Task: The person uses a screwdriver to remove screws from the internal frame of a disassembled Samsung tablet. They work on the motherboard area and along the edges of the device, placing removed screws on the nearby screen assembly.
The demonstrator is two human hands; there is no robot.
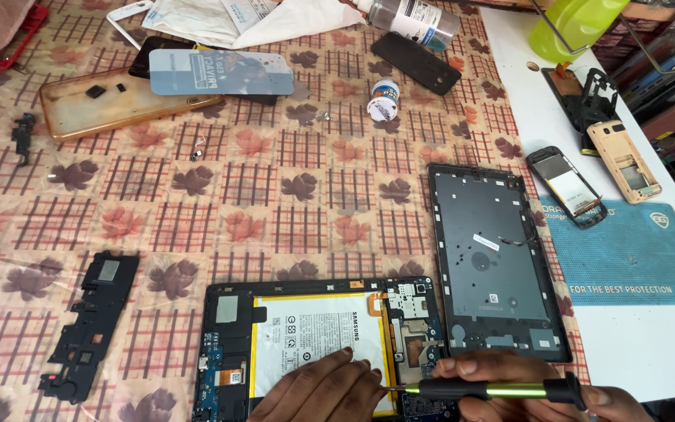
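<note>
An opened tablet [228, 344] lies near the front edge, its white battery and circuit boards bare. My left hand [318, 389] rests flat on the battery, fingers pointing right. My right hand [509, 387] grips a green and black screwdriver [482, 388] held level, its thin tip pointing left at the edge of the battery beside my left fingertips. The tablet's dark back cover [494, 258] lies inside-up just to the right.
A black inner frame piece [87, 324] lies at left. Farther back are a clear phone case [111, 105], a screen protector [220, 73], a small jar [383, 100], a black phone [416, 61] and a bottle [412, 19]. Disassembled phones [568, 187] and a teal mat [634, 258] lie at right.
</note>
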